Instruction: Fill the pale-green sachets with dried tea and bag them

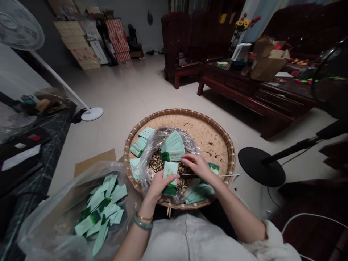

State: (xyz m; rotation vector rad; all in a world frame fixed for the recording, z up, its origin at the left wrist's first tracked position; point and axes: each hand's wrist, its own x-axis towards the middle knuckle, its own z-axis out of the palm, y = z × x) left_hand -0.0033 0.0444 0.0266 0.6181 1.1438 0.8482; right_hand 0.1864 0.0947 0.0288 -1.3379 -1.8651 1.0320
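Note:
My left hand (160, 185) grips a light-green paper packet (170, 174) with a dark-green lower end, held upright above a clear plastic bag (144, 159) of loose dried tea-like mix (154, 163). Curled together, the fingers of my right hand (199, 165) are at the lower right corner of a fanned stack of the same packets (172, 143); what they hold, if anything, is hidden. A thin dark rod (187, 175) runs beneath that hand, and a thin white length (231, 175) shows to its right. The bag and stack rest in a round woven bamboo tray (223, 145).
More green packets (138, 146) lie along the tray's left side and others (199, 192) at its lower right. A large plastic bag (57, 206) at left holds many loose packets. Around stand a white fan (92, 114), a black round base (261, 166) and a dark wooden table (244, 90).

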